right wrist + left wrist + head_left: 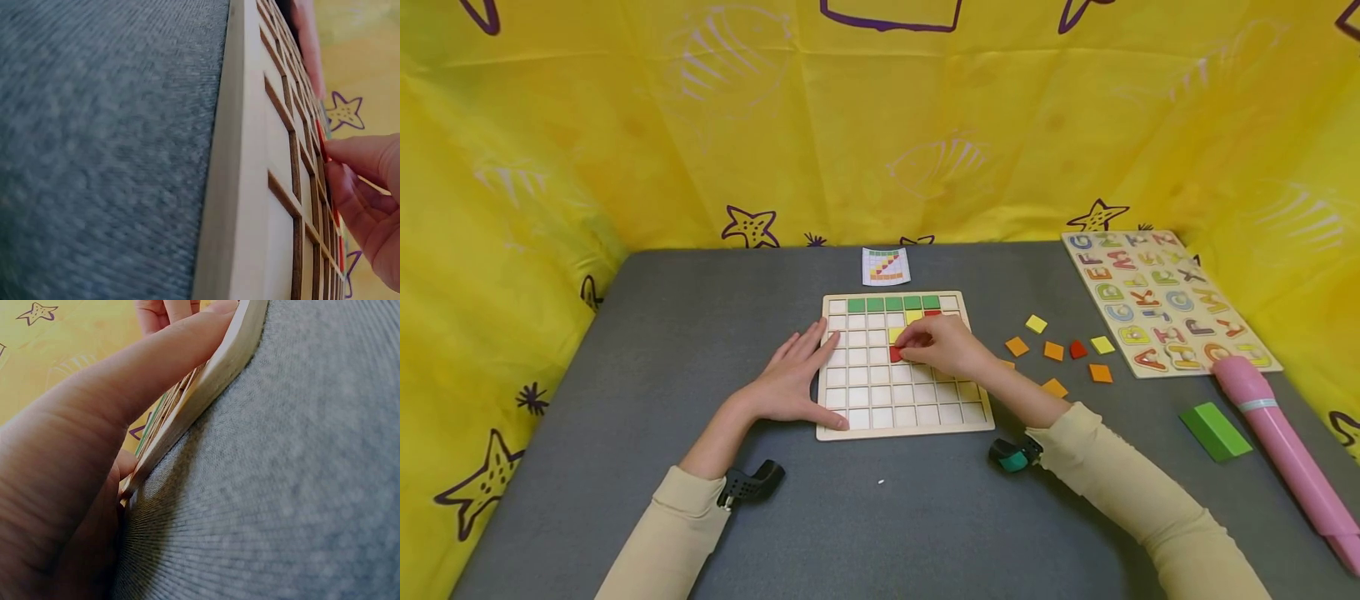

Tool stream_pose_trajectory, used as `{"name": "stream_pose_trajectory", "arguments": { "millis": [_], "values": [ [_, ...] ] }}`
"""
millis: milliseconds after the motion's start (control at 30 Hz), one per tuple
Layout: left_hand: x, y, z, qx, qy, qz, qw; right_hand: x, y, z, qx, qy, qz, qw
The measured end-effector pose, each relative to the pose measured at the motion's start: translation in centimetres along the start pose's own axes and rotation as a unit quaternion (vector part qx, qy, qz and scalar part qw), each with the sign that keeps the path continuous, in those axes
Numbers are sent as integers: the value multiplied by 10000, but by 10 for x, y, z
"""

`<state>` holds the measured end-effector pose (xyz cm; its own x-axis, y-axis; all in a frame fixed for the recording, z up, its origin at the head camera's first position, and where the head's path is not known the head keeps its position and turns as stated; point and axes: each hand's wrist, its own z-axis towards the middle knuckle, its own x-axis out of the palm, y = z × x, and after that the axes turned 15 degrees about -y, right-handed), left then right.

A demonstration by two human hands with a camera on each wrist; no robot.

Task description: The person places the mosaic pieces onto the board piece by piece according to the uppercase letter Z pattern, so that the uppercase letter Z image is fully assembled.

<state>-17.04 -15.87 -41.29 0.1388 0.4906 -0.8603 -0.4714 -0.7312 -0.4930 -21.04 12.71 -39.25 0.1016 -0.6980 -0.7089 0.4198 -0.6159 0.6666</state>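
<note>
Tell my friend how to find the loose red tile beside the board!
On the dark table, find the pale grid board. To its right lie loose tiles. The red tile sits between an orange tile and a yellow tile, the only red visible among them.

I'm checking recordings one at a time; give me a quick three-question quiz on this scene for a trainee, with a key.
1. Count: how many green tiles lie in the far row of the grid board?

2. True or false: the left hand is holding a tile.

3. Choose: what colour is the board tile at the fingertips of the right hand?
(a) orange
(b) red
(c) green

Key: 1. Five. 2. False; it rests on the board's left edge. 3. (b), the red tile.
</note>
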Motion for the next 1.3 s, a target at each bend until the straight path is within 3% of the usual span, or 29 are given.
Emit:
{"name": "stream_pose_trajectory", "arguments": {
  "millis": [233, 400, 700, 933, 1300],
  "values": [
    [0, 0, 0, 24, -18, 27, 10000, -2, -1, -3, -305, -153, 38, 9994],
    [1, 1, 0, 17, -18, 40, 10000, -18, -11, -11, -330, -430, 52, 9985],
    [1, 0, 0, -11, -27, 35, 10000, -67, -54, -34, 283, -1076, -311, 9933],
    [1, 0, -1, -19, -34, 44, 10000, -99, -81, -47, 586, -1449, -933, 9833],
    [0, 0, -1, -19, -7, 7, 10000, -115, -95, -56, 780, -1317, -1446, 9776]
  ]
}}
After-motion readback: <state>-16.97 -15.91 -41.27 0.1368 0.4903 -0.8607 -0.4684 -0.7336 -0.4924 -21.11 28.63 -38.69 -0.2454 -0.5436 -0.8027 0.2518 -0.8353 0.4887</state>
